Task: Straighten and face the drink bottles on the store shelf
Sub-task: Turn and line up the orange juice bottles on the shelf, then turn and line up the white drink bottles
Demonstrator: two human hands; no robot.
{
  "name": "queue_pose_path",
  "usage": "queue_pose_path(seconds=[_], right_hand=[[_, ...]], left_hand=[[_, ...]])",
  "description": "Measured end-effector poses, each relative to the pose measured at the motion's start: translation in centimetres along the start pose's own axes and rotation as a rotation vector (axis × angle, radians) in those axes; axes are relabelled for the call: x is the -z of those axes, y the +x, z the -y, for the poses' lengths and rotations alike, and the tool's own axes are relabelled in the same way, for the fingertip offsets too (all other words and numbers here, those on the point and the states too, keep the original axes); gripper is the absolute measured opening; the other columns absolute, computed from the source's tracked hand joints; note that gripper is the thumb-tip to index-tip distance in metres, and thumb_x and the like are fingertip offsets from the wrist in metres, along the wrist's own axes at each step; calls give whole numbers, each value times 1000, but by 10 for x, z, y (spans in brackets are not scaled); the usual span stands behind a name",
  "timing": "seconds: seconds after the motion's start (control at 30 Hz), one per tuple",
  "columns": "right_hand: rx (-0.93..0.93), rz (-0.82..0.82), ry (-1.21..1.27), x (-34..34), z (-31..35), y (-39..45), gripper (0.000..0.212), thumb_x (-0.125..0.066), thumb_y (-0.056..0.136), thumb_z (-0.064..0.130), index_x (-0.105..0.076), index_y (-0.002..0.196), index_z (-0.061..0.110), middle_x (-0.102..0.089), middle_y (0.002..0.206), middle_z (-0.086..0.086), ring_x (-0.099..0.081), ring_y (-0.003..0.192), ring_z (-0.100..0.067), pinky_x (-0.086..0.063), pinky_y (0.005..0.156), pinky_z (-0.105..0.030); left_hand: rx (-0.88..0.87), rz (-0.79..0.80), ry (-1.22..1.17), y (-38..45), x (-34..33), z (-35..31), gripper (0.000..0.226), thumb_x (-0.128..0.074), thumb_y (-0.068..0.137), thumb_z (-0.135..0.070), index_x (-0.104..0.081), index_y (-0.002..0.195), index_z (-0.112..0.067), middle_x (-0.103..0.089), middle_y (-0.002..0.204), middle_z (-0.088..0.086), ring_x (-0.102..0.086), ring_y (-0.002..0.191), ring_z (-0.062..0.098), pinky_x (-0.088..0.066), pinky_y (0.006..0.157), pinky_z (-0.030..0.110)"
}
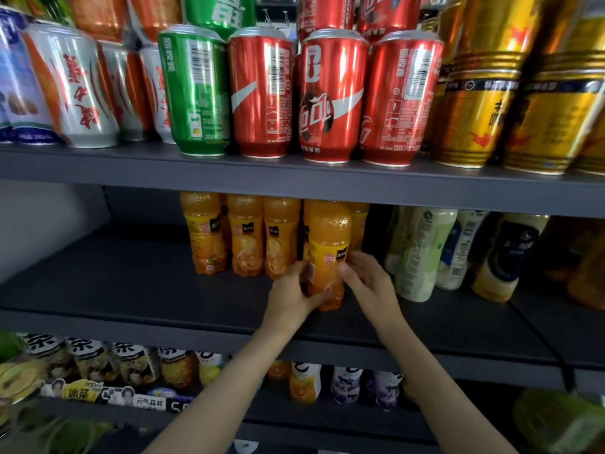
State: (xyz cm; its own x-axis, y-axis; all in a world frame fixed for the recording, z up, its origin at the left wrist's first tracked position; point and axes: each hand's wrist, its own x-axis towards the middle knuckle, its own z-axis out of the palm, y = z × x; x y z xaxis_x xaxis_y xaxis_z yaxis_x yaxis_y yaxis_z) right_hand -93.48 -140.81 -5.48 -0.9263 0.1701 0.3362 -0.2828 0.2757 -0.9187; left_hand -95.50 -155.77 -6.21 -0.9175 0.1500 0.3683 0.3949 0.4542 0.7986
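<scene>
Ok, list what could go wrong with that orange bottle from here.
1. Both the left hand and right hand grip the front orange juice bottle low down; turning it could tip it forward off the shelf edge.
2. It stands close to the orange bottles behind, so a nudge may knock them askew.

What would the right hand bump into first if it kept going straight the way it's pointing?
Probably the orange juice bottle that the right hand already touches; behind it, likely another orange bottle, though depth is unclear.
</scene>
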Motion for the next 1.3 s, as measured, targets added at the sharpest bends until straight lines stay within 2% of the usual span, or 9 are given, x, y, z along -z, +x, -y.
queue_pose_path(seconds=[0.13, 0.27, 0.4, 0.53, 0.8, 0.93, 1.03, 1.17, 1.3], right_hand=[[58, -67, -210, 9, -4, 10, 58, -80, 74, 20, -50, 122, 10, -62, 105, 2, -59, 97, -11, -49, 83, -23], [94, -191, -326, 15, -16, 26, 56, -81, 73, 21, -52, 118, 7, -64, 110, -9, -61, 102, -21, -48, 84, -28], [63, -206, -368, 7, -21, 45, 62, -80, 74, 23, -48, 124, 4, -61, 117, -13, -58, 109, -26, -49, 91, -36], [49, -229, -390, 1, -23, 47, 67, -77, 78, 25, -43, 131, 3, -56, 126, -14, -53, 117, -26, -44, 93, -33], [-45, -181, -417, 6, -16, 32, 55, -72, 82, 18, -44, 127, 3, -56, 126, -14, -54, 117, -27, -46, 96, -36], [171, -387, -394, 33, -9, -9, 50, -72, 83, 17, -48, 124, 1, -55, 121, -13, -55, 110, -22, -47, 91, -26], [143, -491, -422, 66, -5, -17, 52, -71, 83, 13, -44, 125, 1, -47, 125, -14, -50, 113, -25, -40, 90, -21], [1, -491, -409, 96, -5, 3, 66, -75, 80, 19, -38, 131, -2, -40, 129, -19, -46, 117, -31, -39, 92, -29], [-73, -350, -351, 104, 2, 27, 70, -76, 79, 26, -37, 130, -1, -50, 128, -17, -48, 120, -30, -40, 89, -29]], left_hand=[[-72, 44, 0, 8, -18, -9, 53, -77, 75, -20, -54, 123, -12, -56, 121, 3, -55, 110, 13, -41, 85, 9], [-12, -207, 104, 16, -15, -11, 50, -67, 84, -15, -47, 130, -11, -54, 127, 5, -51, 119, 20, -38, 95, 23], [73, -166, 129, 27, -28, -10, 51, -66, 85, -24, -45, 129, -9, -56, 126, 7, -52, 118, 24, -41, 95, 33], [158, -209, 215, 37, -36, -13, 46, -66, 86, -28, -45, 122, -7, -58, 118, 11, -56, 111, 27, -47, 89, 37], [61, -213, 211, 19, -34, -11, 55, -63, 86, -16, -38, 134, -6, -45, 131, 13, -47, 120, 31, -42, 94, 40], [-70, -211, 168, -2, -38, -18, 51, -60, 86, -4, -39, 133, -3, -43, 129, 15, -42, 122, 29, -32, 94, 23], [-85, -175, 139, -13, -43, -25, 48, -58, 87, -2, -41, 132, -2, -43, 130, 16, -43, 122, 27, -28, 91, 13], [-80, -146, 156, -23, -49, -40, 45, -57, 87, -3, -42, 130, -5, -42, 131, 12, -46, 116, 24, -28, 82, 11], [-116, -171, 212, -28, -56, -55, 44, -57, 88, -4, -42, 129, -6, -43, 129, 9, -49, 112, 21, -29, 80, 11]])
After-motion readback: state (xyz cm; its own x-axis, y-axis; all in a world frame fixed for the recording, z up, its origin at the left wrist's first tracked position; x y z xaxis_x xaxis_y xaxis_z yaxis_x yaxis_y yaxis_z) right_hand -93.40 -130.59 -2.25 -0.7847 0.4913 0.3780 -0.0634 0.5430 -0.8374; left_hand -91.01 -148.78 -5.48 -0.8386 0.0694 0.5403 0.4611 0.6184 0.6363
